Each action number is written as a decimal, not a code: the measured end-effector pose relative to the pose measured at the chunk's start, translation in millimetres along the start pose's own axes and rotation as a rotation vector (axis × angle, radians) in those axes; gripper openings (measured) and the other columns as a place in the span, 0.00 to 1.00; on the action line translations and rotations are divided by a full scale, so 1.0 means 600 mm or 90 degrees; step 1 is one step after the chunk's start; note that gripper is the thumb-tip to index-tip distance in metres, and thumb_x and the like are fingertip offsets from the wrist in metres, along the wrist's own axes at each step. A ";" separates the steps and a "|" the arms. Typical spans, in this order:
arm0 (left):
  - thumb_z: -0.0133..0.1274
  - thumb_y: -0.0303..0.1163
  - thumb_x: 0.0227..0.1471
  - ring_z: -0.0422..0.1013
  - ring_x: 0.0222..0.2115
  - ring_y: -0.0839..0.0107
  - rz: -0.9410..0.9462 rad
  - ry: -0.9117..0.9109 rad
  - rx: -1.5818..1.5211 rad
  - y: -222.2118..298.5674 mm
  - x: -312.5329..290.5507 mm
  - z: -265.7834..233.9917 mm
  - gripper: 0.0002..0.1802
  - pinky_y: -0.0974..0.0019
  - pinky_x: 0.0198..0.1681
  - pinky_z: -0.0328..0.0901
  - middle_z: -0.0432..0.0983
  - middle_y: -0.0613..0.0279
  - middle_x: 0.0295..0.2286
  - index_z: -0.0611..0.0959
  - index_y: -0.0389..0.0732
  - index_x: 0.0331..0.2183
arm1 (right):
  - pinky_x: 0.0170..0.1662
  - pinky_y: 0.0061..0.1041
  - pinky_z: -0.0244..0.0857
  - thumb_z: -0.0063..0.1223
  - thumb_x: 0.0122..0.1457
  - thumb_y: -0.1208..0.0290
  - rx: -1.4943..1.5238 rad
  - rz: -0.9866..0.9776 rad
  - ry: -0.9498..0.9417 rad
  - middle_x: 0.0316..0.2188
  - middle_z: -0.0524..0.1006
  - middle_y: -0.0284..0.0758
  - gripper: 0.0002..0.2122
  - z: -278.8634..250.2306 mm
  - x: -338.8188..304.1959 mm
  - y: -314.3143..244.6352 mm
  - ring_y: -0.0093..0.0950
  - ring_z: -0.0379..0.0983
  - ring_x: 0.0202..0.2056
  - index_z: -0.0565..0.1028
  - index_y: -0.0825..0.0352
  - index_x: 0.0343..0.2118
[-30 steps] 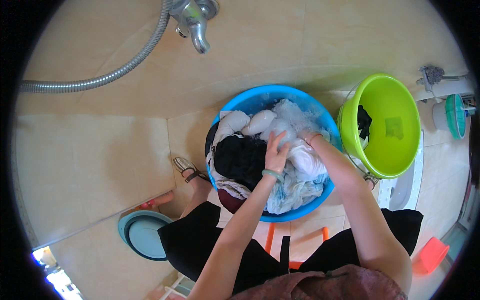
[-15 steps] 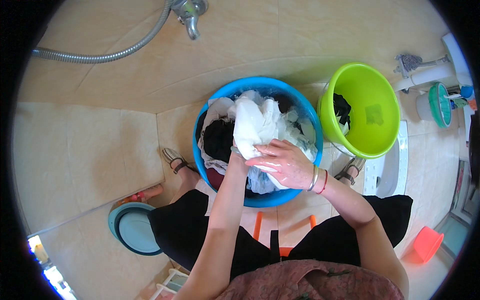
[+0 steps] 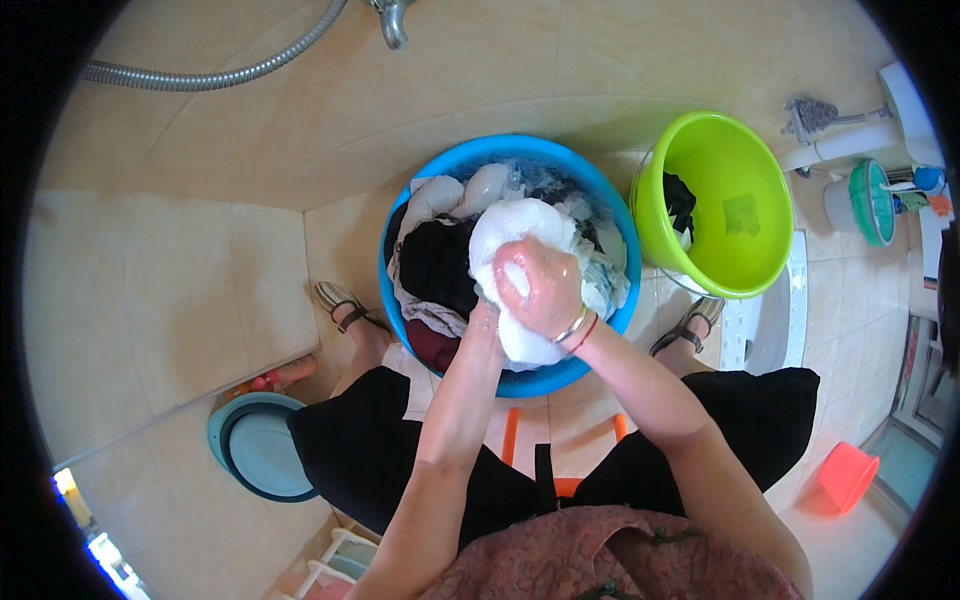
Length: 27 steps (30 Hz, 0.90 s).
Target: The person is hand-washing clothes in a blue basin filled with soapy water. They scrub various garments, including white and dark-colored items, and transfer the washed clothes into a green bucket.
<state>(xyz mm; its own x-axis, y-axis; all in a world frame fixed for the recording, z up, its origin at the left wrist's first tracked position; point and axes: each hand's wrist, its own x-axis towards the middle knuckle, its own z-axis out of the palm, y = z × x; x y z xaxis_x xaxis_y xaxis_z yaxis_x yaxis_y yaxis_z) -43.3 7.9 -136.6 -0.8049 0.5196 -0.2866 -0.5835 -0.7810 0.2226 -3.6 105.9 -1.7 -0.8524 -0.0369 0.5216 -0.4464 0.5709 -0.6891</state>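
A wet white cloth (image 3: 518, 225) is bunched up above a blue basin (image 3: 398, 325). My right hand (image 3: 545, 285) curls round the middle of it, with white fabric showing between thumb and fingers. From below and to the left, my left hand (image 3: 486, 308) holds the same cloth; its fingers are hidden under the fabric. Soaking in the basin around them are black cloth (image 3: 437, 268), dark red cloth (image 3: 430, 345) and pale grey cloth (image 3: 434, 198), with sudsy water at the back.
A lime green bucket (image 3: 735, 265) with a black cloth (image 3: 678, 205) inside stands right of the basin, beside a white squat toilet (image 3: 797, 300). A grey-blue basin (image 3: 265, 455) lies left, a coral bucket (image 3: 848, 478) right. A metal hose (image 3: 225, 78) and tap (image 3: 393, 25) hang on the wall.
My right hand has gone from flat with stretched fingers to curled round the white cloth. The cloth is now bunched more tightly and sits lower. The view has shifted slightly.
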 end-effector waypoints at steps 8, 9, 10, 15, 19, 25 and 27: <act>0.42 0.38 0.60 0.74 0.37 0.66 0.256 0.151 0.162 -0.031 -0.020 0.001 0.19 0.63 0.39 0.71 0.76 0.58 0.39 0.77 0.37 0.46 | 0.26 0.36 0.68 0.51 0.54 0.69 0.001 0.078 -0.116 0.24 0.76 0.38 0.04 0.016 -0.020 0.108 0.40 0.75 0.25 0.70 0.63 0.30; 0.44 0.33 0.57 0.74 0.37 0.68 0.185 0.368 0.494 -0.031 -0.017 0.031 0.17 0.64 0.39 0.70 0.76 0.60 0.40 0.76 0.37 0.47 | 0.26 0.37 0.68 0.50 0.55 0.68 -0.096 0.128 -0.162 0.24 0.76 0.38 0.05 0.015 -0.038 0.164 0.40 0.75 0.25 0.71 0.63 0.29; 0.48 0.27 0.53 0.72 0.39 0.71 0.063 0.371 0.141 -0.009 -0.039 0.058 0.18 0.67 0.41 0.67 0.75 0.62 0.41 0.76 0.39 0.47 | 0.27 0.37 0.68 0.49 0.56 0.66 -0.126 0.150 -0.192 0.24 0.76 0.39 0.07 0.006 -0.038 0.186 0.40 0.75 0.25 0.72 0.63 0.28; 0.51 0.26 0.51 0.68 0.44 0.70 0.263 0.391 0.285 0.006 -0.047 0.093 0.22 0.67 0.50 0.62 0.71 0.59 0.42 0.69 0.37 0.49 | 0.37 0.34 0.70 0.55 0.56 0.57 -0.020 0.367 -0.269 0.28 0.79 0.39 0.12 -0.054 0.033 0.207 0.37 0.77 0.32 0.77 0.61 0.33; 0.61 0.35 0.48 0.66 0.47 0.66 0.288 0.342 0.483 0.021 0.001 0.054 0.36 0.64 0.52 0.60 0.67 0.56 0.47 0.64 0.34 0.54 | 0.51 0.32 0.64 0.65 0.46 0.55 0.382 0.536 -0.206 0.47 0.75 0.40 0.28 -0.065 0.041 0.267 0.35 0.71 0.47 0.72 0.59 0.50; 0.66 0.39 0.40 0.63 0.49 0.55 0.304 0.418 0.939 -0.008 0.025 -0.033 0.43 0.59 0.54 0.58 0.62 0.47 0.47 0.65 0.42 0.56 | 0.55 0.46 0.58 0.66 0.41 0.58 -0.149 0.168 -0.379 0.61 0.55 0.45 0.39 -0.021 -0.032 0.218 0.51 0.60 0.54 0.61 0.52 0.60; 0.63 0.41 0.42 0.60 0.50 0.51 0.280 0.431 1.011 -0.018 0.037 -0.022 0.40 0.59 0.55 0.58 0.64 0.45 0.47 0.66 0.47 0.56 | 0.51 0.45 0.62 0.63 0.46 0.61 -0.209 0.216 -0.400 0.59 0.58 0.44 0.35 0.002 -0.050 0.245 0.51 0.63 0.51 0.61 0.52 0.59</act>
<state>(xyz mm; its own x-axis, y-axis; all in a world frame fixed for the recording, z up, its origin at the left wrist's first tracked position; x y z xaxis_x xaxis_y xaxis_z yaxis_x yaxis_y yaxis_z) -53.7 23.3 -157.6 -0.9734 -0.1547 -0.1692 -0.2222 0.4553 0.8621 -43.8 189.7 -119.5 -0.9659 -0.2177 -0.1404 -0.1138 0.8436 -0.5248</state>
